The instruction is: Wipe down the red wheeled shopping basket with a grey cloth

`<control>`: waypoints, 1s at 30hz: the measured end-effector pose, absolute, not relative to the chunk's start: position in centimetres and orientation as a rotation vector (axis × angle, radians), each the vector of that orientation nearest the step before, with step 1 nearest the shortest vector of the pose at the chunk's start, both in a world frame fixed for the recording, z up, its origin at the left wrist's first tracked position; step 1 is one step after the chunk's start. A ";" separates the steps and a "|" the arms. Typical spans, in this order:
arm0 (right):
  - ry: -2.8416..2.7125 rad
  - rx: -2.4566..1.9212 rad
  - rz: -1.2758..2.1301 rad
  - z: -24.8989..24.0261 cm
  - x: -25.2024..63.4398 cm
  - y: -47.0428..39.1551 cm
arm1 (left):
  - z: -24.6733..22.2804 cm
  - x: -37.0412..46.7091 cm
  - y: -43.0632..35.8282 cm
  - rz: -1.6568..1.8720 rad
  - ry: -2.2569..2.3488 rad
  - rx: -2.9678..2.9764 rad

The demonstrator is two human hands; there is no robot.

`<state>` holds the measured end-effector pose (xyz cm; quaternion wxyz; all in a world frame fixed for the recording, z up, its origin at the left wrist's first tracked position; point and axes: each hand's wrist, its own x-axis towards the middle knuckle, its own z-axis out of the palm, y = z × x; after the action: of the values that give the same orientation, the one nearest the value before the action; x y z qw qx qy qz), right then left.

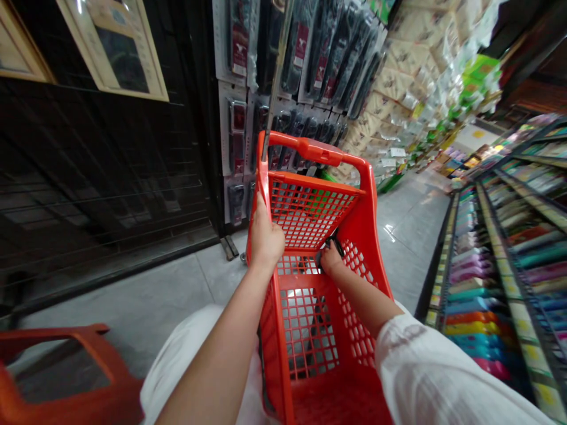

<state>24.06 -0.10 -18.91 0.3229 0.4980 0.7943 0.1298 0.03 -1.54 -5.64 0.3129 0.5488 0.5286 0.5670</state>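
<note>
While left hand [267, 236] clasps cart [367, 227], right hand [330, 258] meets dark item [338, 245] — grip unclear; maroon labels [240, 56] illegible.

Mixed indoor light, uneven. Left side dim: black wall panel [110, 153] sunk near dark, faint smeared reflections. White glare streak at top-left edge. Red shopping cart [374, 195] well lit, fairly crisp; basket bottom darker. Grey floor tiles [398, 257] throw back small hard highlight right of cart. Clear packaging [425, 77] glinting, upper right. Far aisle: warm glow, soft. Right-hand shelving [500, 260] streaked by blur. Wide lens: edges stretched, shelf lines slanting; lower-left orange-red plastic frame [100, 354] blurred.
</note>
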 end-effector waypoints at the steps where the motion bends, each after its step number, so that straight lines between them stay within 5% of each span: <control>1: 2.051 1.301 0.311 -18.7 24.1 -0.2 | -5.7 0.0 -1.5 1.505 1.388 1.448; 16: 2.060 0.749 0.025 -11.9 22.5 -12.3 | -5.8 0.2 -1.2 1.557 1.333 1.420; 24: 2.078 1.236 0.561 -3.2 25.6 -2.6 | -5.8 0.6 -0.7 1.582 1.343 1.373; 30: 2.067 1.202 0.331 -5.5 24.9 -4.2 | -5.5 0.5 -0.5 1.542 1.402 1.383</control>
<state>24.94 -4.19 -5.53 0.3558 0.4653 0.8003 0.1281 0.51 -0.49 -5.51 0.3148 0.5248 0.5320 0.5852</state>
